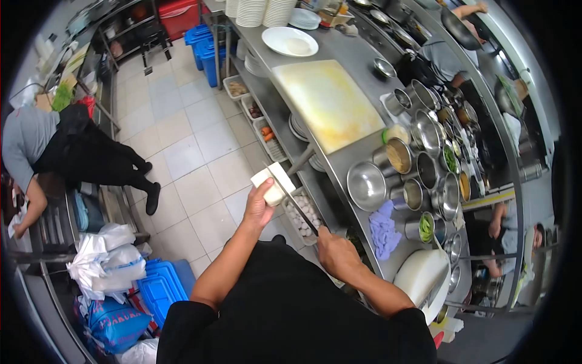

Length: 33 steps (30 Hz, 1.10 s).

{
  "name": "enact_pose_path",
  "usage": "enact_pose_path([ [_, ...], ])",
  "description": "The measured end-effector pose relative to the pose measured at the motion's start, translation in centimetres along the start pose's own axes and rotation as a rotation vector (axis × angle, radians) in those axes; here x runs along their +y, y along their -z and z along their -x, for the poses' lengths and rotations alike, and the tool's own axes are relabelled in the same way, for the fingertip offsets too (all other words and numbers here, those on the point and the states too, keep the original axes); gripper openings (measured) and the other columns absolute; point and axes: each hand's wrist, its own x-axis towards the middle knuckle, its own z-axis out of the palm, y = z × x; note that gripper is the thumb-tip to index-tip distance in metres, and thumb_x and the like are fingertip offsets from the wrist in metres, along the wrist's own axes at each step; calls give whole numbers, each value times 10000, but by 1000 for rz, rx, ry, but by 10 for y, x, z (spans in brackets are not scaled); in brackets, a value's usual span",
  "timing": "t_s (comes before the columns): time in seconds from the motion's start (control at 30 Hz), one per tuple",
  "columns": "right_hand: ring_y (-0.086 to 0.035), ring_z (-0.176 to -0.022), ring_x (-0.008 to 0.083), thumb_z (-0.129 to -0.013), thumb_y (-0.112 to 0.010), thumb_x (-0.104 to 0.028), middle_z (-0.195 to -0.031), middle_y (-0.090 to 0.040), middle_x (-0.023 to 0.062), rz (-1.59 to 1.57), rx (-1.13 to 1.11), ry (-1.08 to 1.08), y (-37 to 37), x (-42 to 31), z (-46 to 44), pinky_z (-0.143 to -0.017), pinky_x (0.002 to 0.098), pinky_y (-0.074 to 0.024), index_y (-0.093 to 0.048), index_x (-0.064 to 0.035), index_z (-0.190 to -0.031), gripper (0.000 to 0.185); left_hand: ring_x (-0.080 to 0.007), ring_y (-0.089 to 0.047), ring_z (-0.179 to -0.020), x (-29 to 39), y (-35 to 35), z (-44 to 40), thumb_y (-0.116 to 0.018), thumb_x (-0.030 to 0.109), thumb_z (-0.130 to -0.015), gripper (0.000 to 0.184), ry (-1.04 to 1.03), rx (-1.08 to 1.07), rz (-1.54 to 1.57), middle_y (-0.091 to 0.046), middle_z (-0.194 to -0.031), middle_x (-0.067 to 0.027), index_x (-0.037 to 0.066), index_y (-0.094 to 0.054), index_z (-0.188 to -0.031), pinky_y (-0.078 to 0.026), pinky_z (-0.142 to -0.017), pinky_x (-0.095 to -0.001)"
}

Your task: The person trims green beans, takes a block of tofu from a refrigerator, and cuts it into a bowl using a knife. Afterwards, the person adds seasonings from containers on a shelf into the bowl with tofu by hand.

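Note:
My left hand (259,205) holds up a white block (276,183) that looks like tofu, with the thumb pressed against its near side. The fingers beneath the block are mostly hidden. In my right hand (337,253) is the handle of a knife (301,213). Its blade slants up to the left and lies across the block; how deep it sits I cannot tell. Both hands are over the floor in front of the steel counter (357,176). A white cutting board (330,103) with yellow stains lies on that counter, beyond the block.
Metal bowls (367,187), several pots and a purple cloth (384,230) crowd the counter's right side. Below, a basket of eggs (305,217) stands on the shelf. A co-worker (79,142) bends over at the left. Plastic bags (109,261) and a blue bin (163,285) stand lower left.

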Motion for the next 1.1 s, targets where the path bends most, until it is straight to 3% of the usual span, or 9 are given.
enact_pose_path([
  [0.03, -591, -754, 503, -926, -457, -130, -813, -613, 301, -26, 45, 30, 3, -2, 4, -670, 565, -463, -433, 5, -965, 142, -204, -605, -1058, 3, -5, 3, -679, 163, -864, 465, 5, -13, 6, -605, -1156, -76, 36, -473, -1261, -495, -938, -387],
  [0.1, -584, -736, 501, -930, -476, -129, -789, -606, 293, -87, 128, 65, 10, -4, 10, -660, 566, -453, -438, 4, -950, 140, -252, -591, -1113, 4, -3, 2, -650, 204, -878, 491, -19, -40, -41, -594, -1202, -112, 18, -457, -1290, -470, -982, -411],
  [0.27, -584, -730, 490, -944, -484, -143, -767, -599, 284, -122, 100, -26, 20, -9, 18, -656, 557, -451, -444, -6, -932, 143, -255, -544, -1200, 17, -17, 13, -586, 221, -880, 545, -18, -165, -66, -565, -1280, -131, 18, -418, -1358, -434, -1027, -422],
  [0.4, -585, -715, 476, -936, -523, -130, -736, -588, 264, -131, 142, 63, 1, 1, 20, -611, 535, -445, -444, -5, -931, 148, -274, -531, -1219, 19, -27, 18, -597, 209, -881, 559, -77, -181, -138, -556, -1292, -140, 16, -401, -1367, -423, -1042, -431],
  [0.47, -587, -728, 472, -927, -522, -112, -766, -591, 267, -107, 161, 75, -5, 2, 20, -623, 529, -447, -447, -1, -926, 134, -233, -541, -1192, 21, -32, 21, -639, 163, -866, 597, -67, -220, -86, -533, -1289, -109, 35, -367, -1381, -449, -1019, -412],
  [1.1, -588, -721, 494, -924, -470, -118, -795, -608, 296, -105, 98, 97, -8, 3, 23, -639, 560, -462, -443, 2, -928, 123, -224, -534, -1202, 23, -38, 31, -659, 158, -880, 618, -105, -176, -141, -522, -1310, -107, 32, -351, -1401, -454, -1021, -418],
])
